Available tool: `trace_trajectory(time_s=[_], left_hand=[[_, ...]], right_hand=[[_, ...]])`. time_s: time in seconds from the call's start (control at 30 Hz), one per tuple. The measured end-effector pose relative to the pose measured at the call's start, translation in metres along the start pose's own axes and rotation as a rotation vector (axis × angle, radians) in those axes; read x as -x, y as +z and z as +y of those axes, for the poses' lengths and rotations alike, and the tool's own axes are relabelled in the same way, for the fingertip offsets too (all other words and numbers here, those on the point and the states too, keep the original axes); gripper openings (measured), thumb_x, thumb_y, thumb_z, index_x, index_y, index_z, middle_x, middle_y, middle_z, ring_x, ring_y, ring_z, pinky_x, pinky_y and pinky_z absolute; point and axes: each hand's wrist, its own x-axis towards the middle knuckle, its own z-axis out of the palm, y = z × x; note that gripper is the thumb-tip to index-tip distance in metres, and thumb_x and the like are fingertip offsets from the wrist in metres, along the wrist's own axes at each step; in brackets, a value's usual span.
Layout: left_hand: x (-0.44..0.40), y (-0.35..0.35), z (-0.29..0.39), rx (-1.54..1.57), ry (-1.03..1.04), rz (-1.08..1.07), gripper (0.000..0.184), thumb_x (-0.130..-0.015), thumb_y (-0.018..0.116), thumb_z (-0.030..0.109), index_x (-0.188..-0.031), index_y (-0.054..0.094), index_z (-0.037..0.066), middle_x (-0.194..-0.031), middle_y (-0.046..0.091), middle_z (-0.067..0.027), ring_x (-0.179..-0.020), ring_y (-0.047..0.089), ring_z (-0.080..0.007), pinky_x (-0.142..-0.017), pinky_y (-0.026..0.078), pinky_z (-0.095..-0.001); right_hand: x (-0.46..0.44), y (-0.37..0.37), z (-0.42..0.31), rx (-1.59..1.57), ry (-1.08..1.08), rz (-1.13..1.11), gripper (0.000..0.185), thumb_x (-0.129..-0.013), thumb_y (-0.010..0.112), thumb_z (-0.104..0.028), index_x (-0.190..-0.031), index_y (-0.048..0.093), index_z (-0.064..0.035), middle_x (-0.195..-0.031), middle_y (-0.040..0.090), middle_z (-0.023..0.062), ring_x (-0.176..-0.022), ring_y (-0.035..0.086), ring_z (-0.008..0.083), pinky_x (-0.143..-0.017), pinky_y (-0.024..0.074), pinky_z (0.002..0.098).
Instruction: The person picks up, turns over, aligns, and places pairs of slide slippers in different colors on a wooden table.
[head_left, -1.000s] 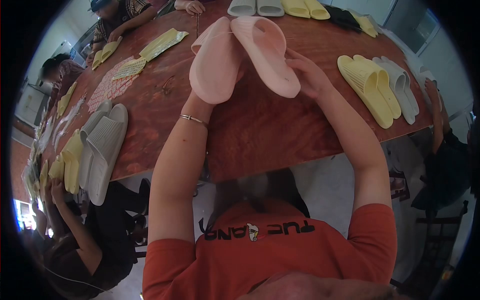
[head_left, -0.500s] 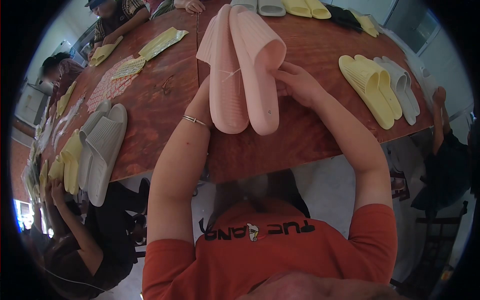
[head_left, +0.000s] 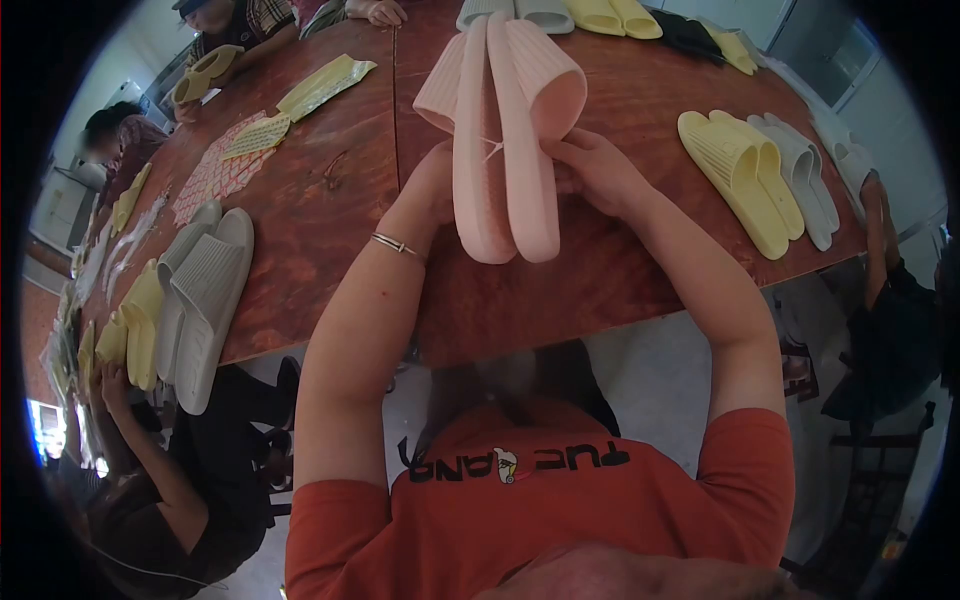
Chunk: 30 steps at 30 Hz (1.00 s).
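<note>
Where the pink slippers (head_left: pixel 532 195) are held over the table (head_left: pixel 630 255), the right hand (head_left: pixel 605 175) grips one side; the left hand (head_left: pixel 434 178) is partly hidden behind them, its grip impossible to tell. Uneven support could twist the pair, straining the thin tie (head_left: pixel 492 148). Count: two pink slippers, one tie; at right, two yellow slippers (head_left: pixel 745 162) and two grey slippers (head_left: pixel 790 147); at left, two larger-looking grey ones (head_left: pixel 205 272).

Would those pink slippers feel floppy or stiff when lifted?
The pink slippers would probably bend a little but keep their shape, as their thick soles look straight. They may swing together, since a thin tie seems to join them.
</note>
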Motion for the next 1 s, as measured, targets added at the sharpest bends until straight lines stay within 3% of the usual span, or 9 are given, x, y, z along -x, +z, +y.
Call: trace_trajectory(time_s=[0.13,0.2,0.53,0.63,0.7,0.83,0.93,1.0], left_hand=[[0.01,0.009,0.007,0.153,-0.024,-0.001,0.031,-0.081,0.05,0.007,-0.108,0.045,-0.009,-0.099,0.054,-0.0159,-0.082,0.056,-0.0216,-0.069,0.049,-0.0335],[0.016,0.018,0.012,-0.028,-0.021,0.015,0.033,-0.08,0.053,0.007,-0.108,0.045,-0.009,-0.1,0.054,-0.0155,-0.082,0.056,-0.0213,-0.07,0.049,-0.0332],[0.022,0.029,0.007,-0.181,0.063,0.103,0.036,-0.079,0.056,0.012,-0.108,0.046,-0.008,-0.099,0.055,-0.0138,-0.083,0.056,-0.0194,-0.071,0.047,-0.03],[0.013,0.017,0.001,-0.167,0.09,0.019,0.035,-0.078,0.057,0.012,-0.107,0.048,-0.007,-0.096,0.056,-0.0123,-0.081,0.056,-0.0184,-0.068,0.046,-0.0287],[0.019,0.026,0.004,-0.23,0.168,0.138,0.033,-0.078,0.057,0.015,-0.102,0.051,-0.006,-0.093,0.057,-0.0104,-0.079,0.056,-0.0173,-0.066,0.046,-0.0282],[0.02,0.03,0.011,-0.405,0.106,0.313,0.033,-0.084,0.049,0.016,-0.108,0.045,-0.007,-0.097,0.057,-0.0111,-0.08,0.056,-0.0153,-0.069,0.047,-0.0265],[0.019,0.021,0.016,-0.554,0.21,0.407,0.034,-0.079,0.056,0.017,-0.102,0.049,-0.006,-0.091,0.058,-0.0102,-0.075,0.057,-0.0139,-0.064,0.047,-0.0254],[0.024,0.021,0.025,-0.569,0.283,0.519,0.035,-0.076,0.057,0.022,-0.096,0.05,-0.005,-0.087,0.057,-0.0109,-0.075,0.056,-0.016,-0.059,0.045,-0.0278]], right_hand=[[0.0,0.0,0.0,0.003,0.014,-0.008,0.032,-0.087,0.046,-0.019,-0.112,0.043,0.0012,-0.103,0.053,0.0105,-0.089,0.055,0.0198,-0.077,0.0476,0.0335],[0.0,0.001,-0.001,0.008,0.052,-0.017,0.032,-0.087,0.045,-0.019,-0.111,0.044,0.0013,-0.102,0.053,0.0104,-0.089,0.055,0.0201,-0.076,0.0477,0.0337],[-0.004,-0.006,0.002,-0.064,0.086,-0.009,0.028,-0.087,0.044,-0.017,-0.107,0.045,0.0021,-0.101,0.054,0.011,-0.085,0.056,0.0209,-0.073,0.0487,0.0343],[-0.002,-0.006,0.0,-0.1,0.074,-0.044,0.028,-0.087,0.044,-0.017,-0.107,0.045,0.0024,-0.1,0.054,0.0111,-0.084,0.057,0.0206,-0.072,0.0492,0.0349],[-0.002,-0.006,0.001,-0.099,0.064,-0.066,0.03,-0.086,0.046,-0.019,-0.107,0.045,0.0017,-0.099,0.054,0.0108,-0.083,0.057,0.0204,-0.07,0.0495,0.0351],[0.0,-0.002,-0.003,0.02,0.066,0.016,0.035,-0.085,0.049,-0.023,-0.11,0.045,0.0012,-0.099,0.054,0.0098,-0.084,0.056,0.0194,-0.069,0.0483,0.0339],[-0.004,-0.006,0.0,0.1,-0.029,0.139,0.04,-0.083,0.052,-0.025,-0.113,0.044,0.0014,-0.101,0.054,0.0089,-0.087,0.054,0.0169,-0.07,0.0464,0.0308],[-0.008,-0.012,0.001,-0.043,-0.192,0.212,0.042,-0.083,0.052,-0.025,-0.113,0.044,0.0033,-0.102,0.054,0.0094,-0.09,0.052,0.0148,-0.072,0.0449,0.0279]])
